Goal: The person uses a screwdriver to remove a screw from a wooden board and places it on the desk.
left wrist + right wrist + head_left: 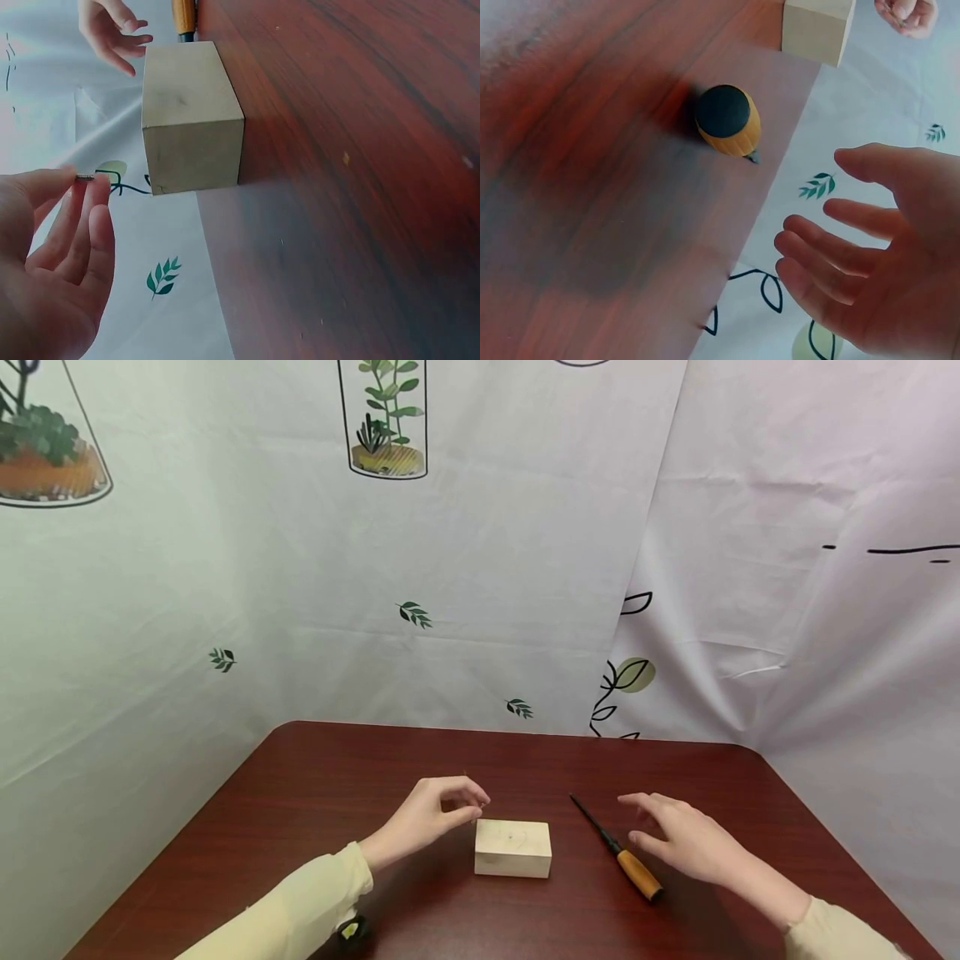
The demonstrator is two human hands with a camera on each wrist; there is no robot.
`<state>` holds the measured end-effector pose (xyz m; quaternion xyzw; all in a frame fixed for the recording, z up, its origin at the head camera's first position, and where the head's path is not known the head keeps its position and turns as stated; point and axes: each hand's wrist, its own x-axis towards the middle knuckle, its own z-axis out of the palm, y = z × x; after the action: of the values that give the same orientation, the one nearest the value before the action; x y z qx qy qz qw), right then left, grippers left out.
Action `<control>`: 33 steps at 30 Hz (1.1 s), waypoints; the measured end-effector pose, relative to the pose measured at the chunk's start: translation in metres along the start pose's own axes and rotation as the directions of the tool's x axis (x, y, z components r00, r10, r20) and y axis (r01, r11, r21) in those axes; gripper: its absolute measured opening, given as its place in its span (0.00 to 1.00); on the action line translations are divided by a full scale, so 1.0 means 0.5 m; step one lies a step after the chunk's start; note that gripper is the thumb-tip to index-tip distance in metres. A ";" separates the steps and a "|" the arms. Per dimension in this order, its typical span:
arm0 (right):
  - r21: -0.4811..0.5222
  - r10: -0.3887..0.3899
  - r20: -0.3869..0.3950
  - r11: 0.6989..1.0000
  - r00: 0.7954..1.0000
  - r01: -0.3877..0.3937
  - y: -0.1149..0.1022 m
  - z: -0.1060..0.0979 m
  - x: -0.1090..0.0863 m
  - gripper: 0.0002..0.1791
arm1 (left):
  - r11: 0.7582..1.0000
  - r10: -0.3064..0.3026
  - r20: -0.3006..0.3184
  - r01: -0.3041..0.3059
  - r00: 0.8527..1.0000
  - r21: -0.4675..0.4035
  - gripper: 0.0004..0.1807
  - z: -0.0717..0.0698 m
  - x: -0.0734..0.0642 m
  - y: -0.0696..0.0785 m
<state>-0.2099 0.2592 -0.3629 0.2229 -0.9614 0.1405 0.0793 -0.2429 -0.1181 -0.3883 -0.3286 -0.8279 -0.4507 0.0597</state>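
Note:
My left hand [435,814] pinches a small, dark, threaded screw [85,178] between thumb and fingertips, at the left edge of a pale wooden block [512,847]. A small mark shows on the block's top face. To its right lies a screwdriver [637,872] with a wooden handle, black end cap and long dark shaft, its tip pointing away to the far left. My right hand [682,839] hovers just right of the screwdriver, fingers spread and relaxed, holding nothing. In the right wrist view its palm [907,262] stands apart from the screwdriver's handle.
The block and screwdriver rest on a dark red-brown wooden table [360,760] with rounded far corners. White cloth [480,543] printed with plants hangs behind the table and along its sides. A dark wrist strap [351,931] shows at the left sleeve.

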 end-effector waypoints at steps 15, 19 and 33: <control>-0.062 -0.076 -0.070 0.996 0.995 0.072 0.014 0.005 0.020 0.30 | 0.989 -0.095 0.055 0.088 0.994 0.116 0.07 -0.045 -0.051 -0.040; -0.058 -0.080 -0.081 0.995 0.993 0.075 0.015 0.007 0.023 0.32 | 0.985 -0.093 0.057 0.084 0.994 0.151 0.07 -0.051 -0.058 -0.056; -0.061 -0.094 -0.100 0.994 0.991 0.089 0.020 0.008 0.025 0.29 | 0.957 -0.125 0.050 0.107 0.991 0.269 0.07 -0.056 -0.069 -0.088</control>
<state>-0.2258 0.2616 -0.3666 0.2570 -0.9484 0.1209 0.1411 -0.2479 -0.1736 -0.4165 -0.2833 -0.9002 -0.3270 0.0490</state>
